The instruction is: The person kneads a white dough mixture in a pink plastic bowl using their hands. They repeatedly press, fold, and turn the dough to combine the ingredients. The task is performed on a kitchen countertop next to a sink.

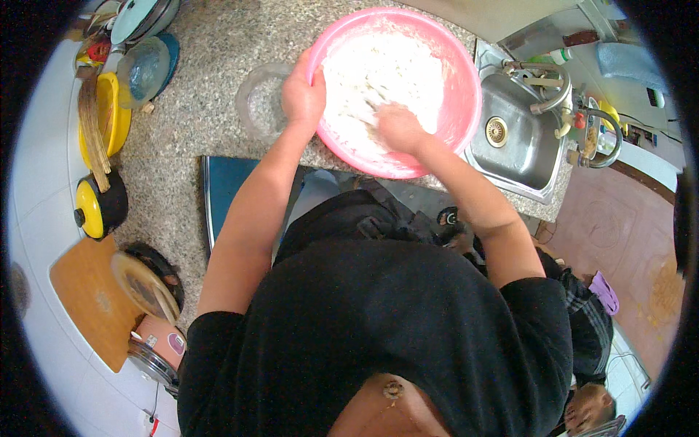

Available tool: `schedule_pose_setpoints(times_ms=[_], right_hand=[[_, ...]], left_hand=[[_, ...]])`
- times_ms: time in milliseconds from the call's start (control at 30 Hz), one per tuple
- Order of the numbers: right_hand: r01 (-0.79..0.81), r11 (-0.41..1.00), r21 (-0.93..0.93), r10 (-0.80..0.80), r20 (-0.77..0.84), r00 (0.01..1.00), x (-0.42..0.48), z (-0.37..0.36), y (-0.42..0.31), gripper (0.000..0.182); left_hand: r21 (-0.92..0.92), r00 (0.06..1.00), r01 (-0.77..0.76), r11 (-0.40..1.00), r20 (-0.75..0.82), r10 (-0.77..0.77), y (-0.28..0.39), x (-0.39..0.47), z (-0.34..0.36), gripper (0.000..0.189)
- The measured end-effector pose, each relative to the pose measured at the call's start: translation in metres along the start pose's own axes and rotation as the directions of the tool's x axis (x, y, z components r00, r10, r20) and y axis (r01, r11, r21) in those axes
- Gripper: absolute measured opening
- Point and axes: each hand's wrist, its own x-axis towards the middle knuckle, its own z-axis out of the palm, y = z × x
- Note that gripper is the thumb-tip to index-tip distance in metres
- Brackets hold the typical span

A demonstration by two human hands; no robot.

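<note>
A large pink plastic basin [464, 93] stands on the granite counter in front of me, tilted slightly in view. Inside it lies a white floury mass [393, 65], very bright under the light. My left hand [304, 97] grips the basin's left rim, thumb over the edge. My right hand [397, 125] is down in the basin at the lower middle of the white mass, its fingers blurred and partly coated; whether they close on any of it I cannot tell. A clear round bowl [252, 104] sits just left of the basin, partly behind my left hand.
At the right is a steel sink [519, 131] with a curved faucet [562, 87]. Along the left wall stand a yellow basin [120, 131], a glass bowl [143, 71], a black pot with a yellow lid [95, 205] and a wooden board [95, 295]. Another person [590, 328] is at lower right.
</note>
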Motion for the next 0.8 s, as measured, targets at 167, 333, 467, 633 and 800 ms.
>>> schedule_pose_setpoints(times_ms=[167, 333, 467, 633, 800], right_hand=[[-0.353, 0.932, -0.081, 0.359, 0.348, 0.866, -0.024, -0.047, 0.061, 0.035], [-0.324, 0.94, -0.108, 0.339, 0.187, 0.922, 0.024, -0.017, 0.066, 0.022], [-0.347, 0.935, -0.067, 0.352, 0.284, 0.892, 0.057, -0.026, -0.001, 0.018], [-0.16, 0.982, 0.101, 0.129, 0.259, 0.957, 0.006, 0.004, -0.006, 0.023], [-0.239, 0.965, -0.111, 0.255, 0.157, 0.954, -0.009, -0.02, 0.052, 0.024]], left_hand=[[0.041, 1.0, -0.003, 0.999, 0.013, 0.002, -0.002, 0.0, 0.002, 0.041], [0.013, 0.999, -0.04, 0.999, 0.006, 0.04, 0.0, -0.002, 0.004, 0.042], [-0.025, 0.997, -0.077, 0.997, 0.005, 0.077, -0.005, -0.003, 0.004, 0.04], [0.037, 1.0, -0.016, 0.999, 0.007, 0.016, -0.008, -0.003, 0.008, 0.04], [0.071, 0.999, -0.011, 0.997, 0.044, 0.008, -0.002, -0.005, 0.01, 0.04]])
